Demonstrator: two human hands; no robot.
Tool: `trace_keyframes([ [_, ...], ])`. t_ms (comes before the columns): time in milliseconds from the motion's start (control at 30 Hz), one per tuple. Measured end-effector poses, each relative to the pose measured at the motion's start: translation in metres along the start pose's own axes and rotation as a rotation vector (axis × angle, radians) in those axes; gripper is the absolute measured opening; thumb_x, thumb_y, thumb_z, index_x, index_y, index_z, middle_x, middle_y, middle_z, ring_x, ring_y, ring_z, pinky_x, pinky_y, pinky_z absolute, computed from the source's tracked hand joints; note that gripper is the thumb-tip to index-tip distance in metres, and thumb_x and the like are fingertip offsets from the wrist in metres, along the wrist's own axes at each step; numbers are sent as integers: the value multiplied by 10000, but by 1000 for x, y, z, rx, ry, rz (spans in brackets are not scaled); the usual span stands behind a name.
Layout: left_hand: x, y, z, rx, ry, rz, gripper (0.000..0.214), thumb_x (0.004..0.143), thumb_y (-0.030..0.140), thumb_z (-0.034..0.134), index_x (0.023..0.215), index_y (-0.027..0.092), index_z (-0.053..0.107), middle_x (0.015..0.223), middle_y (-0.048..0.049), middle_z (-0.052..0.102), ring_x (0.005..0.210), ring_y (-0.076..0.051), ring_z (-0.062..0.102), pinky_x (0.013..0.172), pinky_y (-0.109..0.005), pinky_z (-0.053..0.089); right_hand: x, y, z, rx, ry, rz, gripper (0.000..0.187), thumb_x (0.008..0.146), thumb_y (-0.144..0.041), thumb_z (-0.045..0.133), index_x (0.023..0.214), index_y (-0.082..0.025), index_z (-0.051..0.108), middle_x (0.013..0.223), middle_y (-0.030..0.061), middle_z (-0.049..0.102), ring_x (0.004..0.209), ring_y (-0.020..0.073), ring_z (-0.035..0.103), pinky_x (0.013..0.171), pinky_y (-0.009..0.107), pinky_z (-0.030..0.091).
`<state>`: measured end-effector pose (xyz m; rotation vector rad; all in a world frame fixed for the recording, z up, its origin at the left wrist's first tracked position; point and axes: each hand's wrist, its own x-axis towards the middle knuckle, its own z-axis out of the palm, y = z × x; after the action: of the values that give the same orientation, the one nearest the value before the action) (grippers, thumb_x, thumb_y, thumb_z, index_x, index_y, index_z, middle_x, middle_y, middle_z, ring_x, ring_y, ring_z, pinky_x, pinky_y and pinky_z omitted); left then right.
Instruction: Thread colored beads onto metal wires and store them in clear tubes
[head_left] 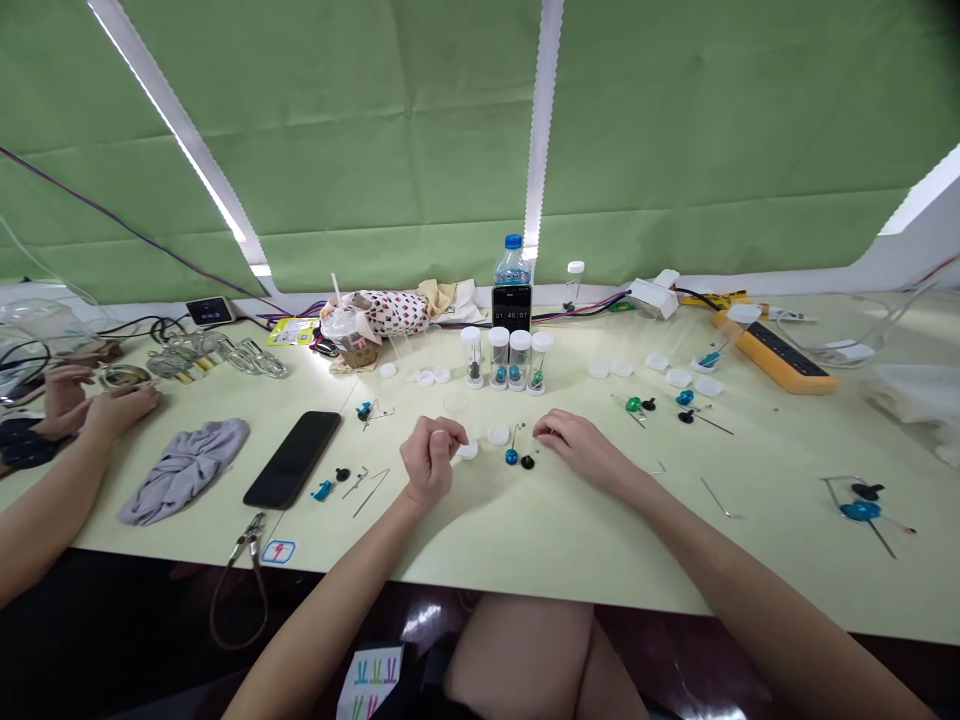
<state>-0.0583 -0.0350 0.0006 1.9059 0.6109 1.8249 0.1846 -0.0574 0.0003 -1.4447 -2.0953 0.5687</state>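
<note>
My left hand (429, 458) rests on the pale table (525, 530) with its fingers curled in a loose fist beside a white cap (468, 450). My right hand (574, 440) lies to the right, fingers pinched together at the tips; what they hold is too small to name. Between the hands sit a second white cap (498, 434), a blue bead with a bent wire (512, 455) and a small black piece (527, 462). Behind them stand several clear vials with white caps (507, 358).
A black phone (292, 459) and grey cloth (184, 468) lie left. Another person's hands (90, 400) work at far left. A water bottle (513, 262), timer phone (511, 307), orange power strip (772, 350), loose caps, beads and wires are scattered right.
</note>
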Motion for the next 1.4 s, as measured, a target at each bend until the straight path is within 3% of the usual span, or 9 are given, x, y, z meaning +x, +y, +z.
trace_keyframes([
  [133,11,-3,-1,29,191,-8,185,908,348,392,800,198,380,673,3,521,473,-74,387,428,-209,307,0,-1,0,33,-38,-9,183,888,-235,426,846,-220,603,912,34,608,844,169,563,760,303,417],
  [233,17,-3,0,174,259,-50,161,890,366,417,882,207,394,786,-15,473,641,-110,461,572,-257,405,0,-3,-1,55,-53,-15,201,887,-235,421,839,-219,615,913,37,606,852,173,566,771,310,419],
  [400,18,0,3,370,170,-65,217,868,373,437,1004,206,412,975,-67,443,910,-179,452,820,-362,405,-1,-4,-2,98,-76,-16,205,877,-233,428,841,-217,629,922,42,605,865,179,565,777,321,426],
  [733,14,0,5,375,-32,-84,380,812,294,538,1132,205,354,1123,-106,423,1104,-220,430,934,-417,368,1,0,-1,106,-68,-16,175,873,-239,450,854,-217,623,937,34,599,867,168,563,776,304,424],
  [967,13,1,8,357,-60,-134,357,830,287,528,1137,207,364,1109,-100,460,1077,-209,469,925,-414,382,2,2,-1,69,47,10,186,881,-214,414,865,-211,599,918,45,602,865,177,553,785,324,420],
  [1200,13,-1,7,328,-45,-154,325,833,275,537,1104,208,372,1080,-90,485,1028,-195,493,913,-410,388,1,1,-2,80,-28,-7,177,864,-220,439,833,-213,613,898,38,602,838,172,557,764,317,423],
  [1400,15,1,8,314,-23,-185,307,832,264,540,1087,211,377,1069,-79,480,1002,-180,500,908,-394,393,1,1,-1,45,9,11,204,889,-223,400,884,-218,604,922,38,601,866,173,556,776,315,419],
])
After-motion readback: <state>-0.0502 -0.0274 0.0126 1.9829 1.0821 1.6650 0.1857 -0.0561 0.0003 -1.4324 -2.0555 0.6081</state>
